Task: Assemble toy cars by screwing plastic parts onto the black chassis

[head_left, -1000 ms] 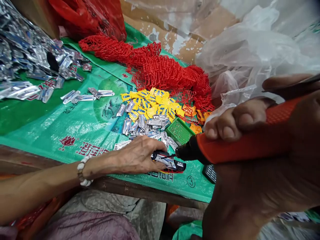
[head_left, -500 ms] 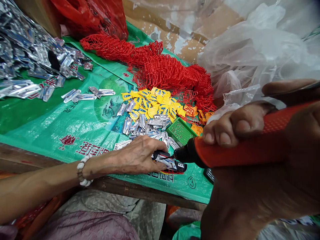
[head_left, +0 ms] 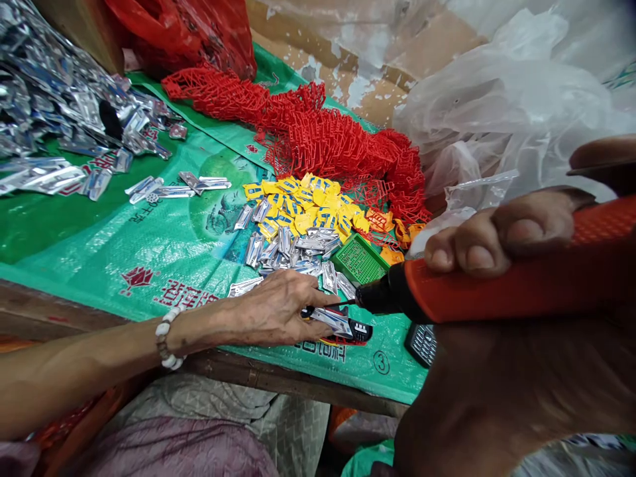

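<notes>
My right hand (head_left: pixel 501 242) is wrapped around an orange-handled power screwdriver (head_left: pixel 497 291) that lies nearly level, its black nose and thin bit pointing left. The bit tip meets a small black, silver and red toy piece (head_left: pixel 342 326) near the table's front edge. My left hand (head_left: pixel 275 311), with a white bead bracelet at the wrist, presses down on that piece and pins it to the green woven sheet (head_left: pixel 149 245). Just behind the piece lies a small heap of silver parts (head_left: pixel 293 252).
Yellow printed plates (head_left: pixel 308 205) and a green grid part (head_left: pixel 358 260) lie behind the silver heap. Red plastic frames (head_left: pixel 322 139) stretch across the back. Silver pieces (head_left: pixel 54 112) pile at far left. Clear plastic bags (head_left: pixel 501 106) fill the right. A dark keypad piece (head_left: pixel 421 343) sits under the tool.
The screwdriver and my right hand have drawn slightly right and up. The left hand stays pressed on the toy piece.
</notes>
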Motion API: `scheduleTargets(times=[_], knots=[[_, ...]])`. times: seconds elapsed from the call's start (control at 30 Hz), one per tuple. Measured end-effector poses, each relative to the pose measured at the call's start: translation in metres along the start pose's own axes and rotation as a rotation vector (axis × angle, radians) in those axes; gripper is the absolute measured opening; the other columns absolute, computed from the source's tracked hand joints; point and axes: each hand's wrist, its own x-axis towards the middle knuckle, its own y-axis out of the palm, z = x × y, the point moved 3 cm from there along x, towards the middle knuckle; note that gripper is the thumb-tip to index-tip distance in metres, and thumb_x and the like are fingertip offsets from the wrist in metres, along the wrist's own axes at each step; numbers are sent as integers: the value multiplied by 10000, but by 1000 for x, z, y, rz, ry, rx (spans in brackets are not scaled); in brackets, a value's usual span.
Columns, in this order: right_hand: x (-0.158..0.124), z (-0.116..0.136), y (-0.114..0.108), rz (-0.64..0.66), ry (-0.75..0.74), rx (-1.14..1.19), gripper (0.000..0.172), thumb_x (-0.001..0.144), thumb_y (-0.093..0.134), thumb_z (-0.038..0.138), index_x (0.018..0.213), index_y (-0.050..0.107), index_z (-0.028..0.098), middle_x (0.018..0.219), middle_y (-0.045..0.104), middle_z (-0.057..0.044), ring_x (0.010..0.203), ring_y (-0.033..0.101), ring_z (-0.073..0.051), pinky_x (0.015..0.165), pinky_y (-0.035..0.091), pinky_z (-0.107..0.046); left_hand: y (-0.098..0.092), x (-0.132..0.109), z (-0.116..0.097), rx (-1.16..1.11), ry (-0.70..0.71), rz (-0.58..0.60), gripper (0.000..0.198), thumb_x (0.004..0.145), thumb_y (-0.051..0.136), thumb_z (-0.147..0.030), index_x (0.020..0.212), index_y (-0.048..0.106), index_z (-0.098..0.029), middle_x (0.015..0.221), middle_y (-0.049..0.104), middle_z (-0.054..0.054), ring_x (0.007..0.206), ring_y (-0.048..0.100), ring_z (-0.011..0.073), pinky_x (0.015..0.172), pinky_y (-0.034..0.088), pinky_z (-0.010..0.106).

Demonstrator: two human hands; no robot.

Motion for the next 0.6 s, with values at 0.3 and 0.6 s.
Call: scheduleTargets(times=[0.3, 0.6], knots=[[-10, -6, -13, 109, 53, 27, 294, 858, 625, 494, 687, 613, 255, 647, 468, 26, 471, 497, -142, 395, 451, -383, -4, 2, -2, -199, -41, 26, 205, 928, 630, -358, 902, 754, -197, 745, 656, -5, 695, 603, 143, 621, 341, 243], [-22, 3, -6, 42, 105, -35, 247, 862, 668, 357, 653, 578, 260, 620, 420, 37, 483, 446, -140, 477, 436, -377, -6, 4, -4, -246, -85, 17, 230, 890, 694, -329, 1046, 759, -172, 879, 757, 34, 796, 675, 192, 701, 399, 259]])
